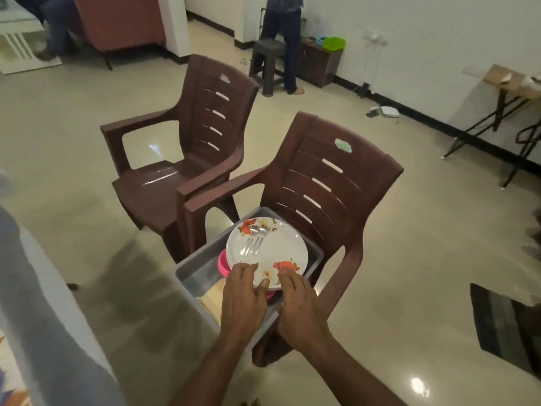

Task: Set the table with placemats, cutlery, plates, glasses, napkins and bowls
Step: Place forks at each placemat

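Both hands, left [244, 297] and right [295, 300], grip the near rim of the plates [268, 253]; forks [254, 240] lie beyond, over a grey bin [194, 272] on a brown chair [330, 183].

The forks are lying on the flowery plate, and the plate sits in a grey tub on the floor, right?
Not quite. The head view shows the forks on the flowery plate in the grey tub, but the tub sits on a brown plastic chair, not the floor.

Both hands [272, 297] grip the floral plate [268, 253] bearing forks [254, 240].
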